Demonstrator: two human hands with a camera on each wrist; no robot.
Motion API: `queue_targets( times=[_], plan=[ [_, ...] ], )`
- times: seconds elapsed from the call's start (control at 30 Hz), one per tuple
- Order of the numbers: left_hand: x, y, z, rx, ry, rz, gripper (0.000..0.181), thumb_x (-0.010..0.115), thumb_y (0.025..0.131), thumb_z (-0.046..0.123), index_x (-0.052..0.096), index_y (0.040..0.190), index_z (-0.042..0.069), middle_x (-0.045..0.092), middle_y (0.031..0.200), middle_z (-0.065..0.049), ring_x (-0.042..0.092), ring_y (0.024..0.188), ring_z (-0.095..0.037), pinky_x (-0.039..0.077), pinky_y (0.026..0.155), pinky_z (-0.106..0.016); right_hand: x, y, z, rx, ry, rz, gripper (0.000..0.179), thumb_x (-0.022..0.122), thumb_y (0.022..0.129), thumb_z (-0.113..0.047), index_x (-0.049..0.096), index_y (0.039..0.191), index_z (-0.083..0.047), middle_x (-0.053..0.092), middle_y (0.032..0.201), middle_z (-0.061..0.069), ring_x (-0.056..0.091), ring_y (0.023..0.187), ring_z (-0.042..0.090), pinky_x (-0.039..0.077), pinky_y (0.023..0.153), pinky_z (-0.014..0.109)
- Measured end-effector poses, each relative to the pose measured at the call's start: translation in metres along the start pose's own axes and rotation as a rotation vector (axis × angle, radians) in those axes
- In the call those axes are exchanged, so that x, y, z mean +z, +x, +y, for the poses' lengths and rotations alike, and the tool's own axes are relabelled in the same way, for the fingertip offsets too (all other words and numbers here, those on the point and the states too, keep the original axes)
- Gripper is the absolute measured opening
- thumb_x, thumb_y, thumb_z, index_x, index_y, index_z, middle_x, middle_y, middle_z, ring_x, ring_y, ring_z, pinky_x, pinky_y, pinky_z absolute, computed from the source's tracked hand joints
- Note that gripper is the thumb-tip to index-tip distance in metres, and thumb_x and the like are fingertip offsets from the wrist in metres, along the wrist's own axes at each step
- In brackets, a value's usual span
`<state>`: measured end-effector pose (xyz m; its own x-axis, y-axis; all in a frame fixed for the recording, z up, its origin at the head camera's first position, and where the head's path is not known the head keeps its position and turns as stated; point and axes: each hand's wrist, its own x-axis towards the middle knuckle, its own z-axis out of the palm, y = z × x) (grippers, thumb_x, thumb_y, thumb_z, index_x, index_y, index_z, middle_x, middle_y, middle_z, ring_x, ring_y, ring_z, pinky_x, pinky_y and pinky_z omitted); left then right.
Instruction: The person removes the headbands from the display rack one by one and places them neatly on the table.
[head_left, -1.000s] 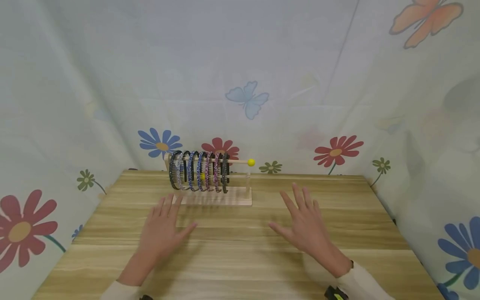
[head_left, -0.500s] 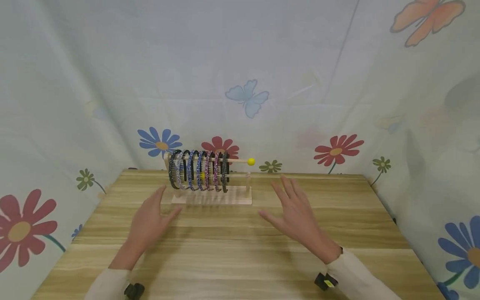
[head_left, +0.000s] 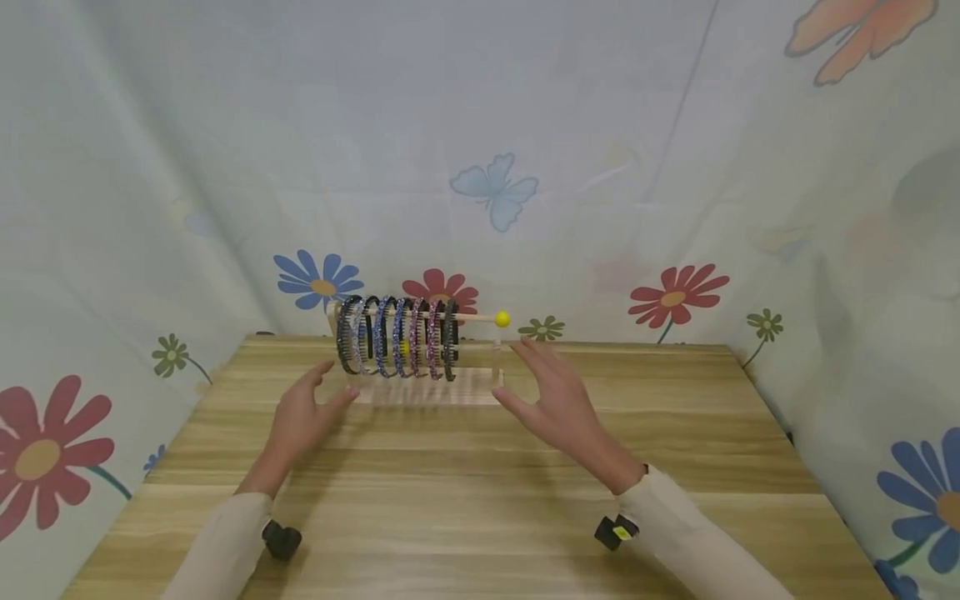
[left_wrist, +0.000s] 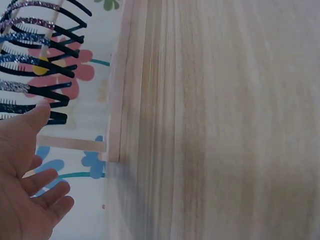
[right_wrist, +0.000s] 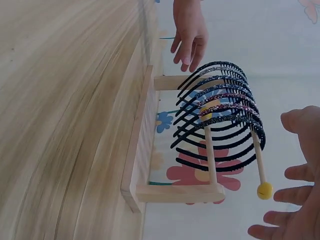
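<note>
A wooden rack (head_left: 476, 390) stands on the table with several glittery toothed headbands (head_left: 400, 337) hung in a row on its rod. They are black, silver, blue and pink. My left hand (head_left: 298, 417) is at the rack's left end, thumb and fingers spread apart. In the left wrist view, its thumb overlaps the nearest dark headband; I cannot tell whether they touch. By the right post is my right hand (head_left: 558, 404), its thumb near the base. The right wrist view shows that hand (right_wrist: 306, 217) with fingers loosely bent and nothing in them.
A yellow ball (head_left: 503, 319) caps the rod's right end, close to the right fingers. The wood-grain table (head_left: 450, 508) extends toward me. Behind and beside it hangs a pale cloth (head_left: 360, 150) printed with flowers and butterflies.
My right hand has moved left to the rack's right post. The left hand first shifted left, then came in at the rack's left end. The headbands stay in place.
</note>
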<state>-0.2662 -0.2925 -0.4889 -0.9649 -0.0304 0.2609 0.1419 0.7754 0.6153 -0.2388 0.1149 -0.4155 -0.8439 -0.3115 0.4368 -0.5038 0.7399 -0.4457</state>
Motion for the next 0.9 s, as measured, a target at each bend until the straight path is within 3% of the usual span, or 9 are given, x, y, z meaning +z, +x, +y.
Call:
queue_targets(
  times=[0.23,0.4,0.5,0.73,0.9],
  plan=[
    [0.007,0.012,-0.014,-0.018,-0.100,-0.024,0.079,0.065,0.098,0.051,0.041,0.154,0.001,0.044,0.155,-0.024,0.048,0.134,-0.049,0.043,0.102,-0.063,0.014,0.015,-0.004,-0.044,0.124,0.027,0.063,0.068,0.097,-0.046,0.053,0.149,-0.015,0.053,0.151,0.010,0.049,0.139,0.032,0.040,0.108,0.060],
    [0.013,0.016,-0.021,-0.037,-0.168,-0.075,0.077,0.068,0.099,0.042,0.037,0.155,0.000,0.039,0.158,-0.024,0.047,0.135,-0.049,0.043,0.104,-0.060,0.026,0.023,-0.005,-0.049,0.207,0.033,0.057,0.069,0.098,-0.042,0.056,0.147,-0.015,0.059,0.145,0.010,0.058,0.129,0.031,0.051,0.095,0.051],
    [0.017,0.017,-0.022,-0.047,-0.183,-0.091,0.076,0.069,0.099,0.037,0.036,0.155,-0.001,0.038,0.158,-0.025,0.047,0.135,-0.050,0.043,0.104,-0.060,0.033,0.026,-0.007,-0.046,0.261,0.027,0.056,0.068,0.098,-0.043,0.058,0.145,-0.014,0.062,0.141,0.007,0.063,0.121,0.027,0.055,0.088,0.045],
    [0.023,0.023,-0.024,-0.069,-0.184,-0.097,0.075,0.070,0.099,0.035,0.037,0.154,-0.004,0.040,0.156,-0.028,0.051,0.131,-0.051,0.047,0.101,-0.058,0.047,0.036,-0.012,0.010,0.440,0.021,0.049,0.072,0.097,-0.036,0.062,0.140,-0.015,0.068,0.132,0.004,0.066,0.115,0.021,0.057,0.087,0.042],
    [0.027,0.027,-0.027,-0.082,-0.194,-0.090,0.073,0.071,0.098,0.033,0.040,0.152,-0.004,0.046,0.150,-0.030,0.055,0.128,-0.049,0.049,0.099,-0.057,0.057,0.042,-0.012,0.048,0.494,0.018,0.047,0.072,0.097,-0.036,0.064,0.136,-0.013,0.069,0.130,0.007,0.068,0.112,0.023,0.058,0.085,0.037]
  ],
)
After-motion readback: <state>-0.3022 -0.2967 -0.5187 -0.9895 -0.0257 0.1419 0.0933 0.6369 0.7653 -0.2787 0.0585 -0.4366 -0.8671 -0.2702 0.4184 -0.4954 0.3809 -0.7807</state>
